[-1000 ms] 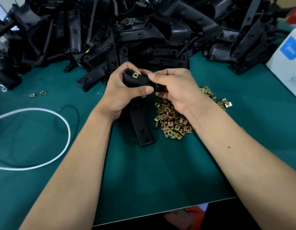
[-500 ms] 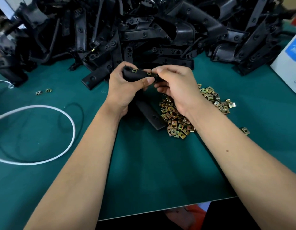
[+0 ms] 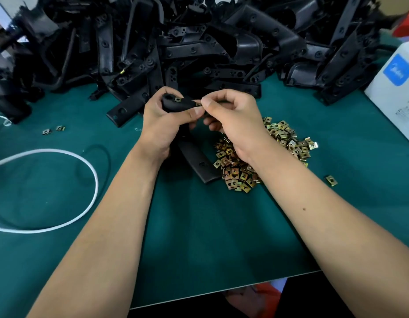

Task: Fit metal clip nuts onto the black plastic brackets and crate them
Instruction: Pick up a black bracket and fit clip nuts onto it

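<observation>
Fingers of my left hand (image 3: 163, 125) are wrapping round the upper end of the bracket (image 3: 180, 104), steadying it above the table (image 3: 199, 237) so one fitted clip faces up. Meanwhile my right hand (image 3: 233, 118) is pinching a second clip (image 3: 198, 103) against the bracket's edge, probably pressing it on, with the clip pile (image 3: 263, 157) lying just below for easy reaching.

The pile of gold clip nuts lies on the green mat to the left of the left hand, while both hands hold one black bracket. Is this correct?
Not quite. The head view shows the pile of gold clip nuts on the green mat under and to the right of the right hand, not left of the left hand. Both hands do hold one black bracket.
</observation>
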Available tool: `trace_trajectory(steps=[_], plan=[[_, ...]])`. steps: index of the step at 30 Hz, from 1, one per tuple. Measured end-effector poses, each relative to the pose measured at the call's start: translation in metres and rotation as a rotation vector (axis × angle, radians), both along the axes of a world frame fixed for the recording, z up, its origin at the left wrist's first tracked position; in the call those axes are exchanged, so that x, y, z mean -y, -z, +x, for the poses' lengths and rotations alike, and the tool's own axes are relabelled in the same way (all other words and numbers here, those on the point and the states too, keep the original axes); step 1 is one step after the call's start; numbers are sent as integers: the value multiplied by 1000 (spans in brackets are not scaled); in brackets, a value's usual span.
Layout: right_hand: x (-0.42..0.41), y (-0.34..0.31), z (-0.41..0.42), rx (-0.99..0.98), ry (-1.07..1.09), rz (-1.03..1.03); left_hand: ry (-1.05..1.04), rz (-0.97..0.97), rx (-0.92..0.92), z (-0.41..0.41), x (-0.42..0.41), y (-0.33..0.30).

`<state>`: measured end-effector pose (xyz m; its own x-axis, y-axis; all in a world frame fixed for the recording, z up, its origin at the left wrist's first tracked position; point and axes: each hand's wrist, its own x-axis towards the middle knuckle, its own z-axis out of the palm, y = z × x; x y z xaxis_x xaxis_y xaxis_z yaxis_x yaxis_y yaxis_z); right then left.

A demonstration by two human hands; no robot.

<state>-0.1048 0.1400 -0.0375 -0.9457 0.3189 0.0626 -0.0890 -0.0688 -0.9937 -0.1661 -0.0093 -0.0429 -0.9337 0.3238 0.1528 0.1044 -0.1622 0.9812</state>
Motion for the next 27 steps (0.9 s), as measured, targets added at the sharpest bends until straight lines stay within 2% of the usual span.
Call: trace_trajectory(steps=[11,18,24,27], plan=[[0,0,0,-53,-69,-43,113,52,-71,-2,9,1],[-5,-4,1,0,-10,187,246,39,-32,-7,14,2],[-21,-13,4,202,-307,61,415,-40,-47,-11,20,-1],[-25,-15,5,249,-391,114,445,-122,-77,-11,20,-2]])
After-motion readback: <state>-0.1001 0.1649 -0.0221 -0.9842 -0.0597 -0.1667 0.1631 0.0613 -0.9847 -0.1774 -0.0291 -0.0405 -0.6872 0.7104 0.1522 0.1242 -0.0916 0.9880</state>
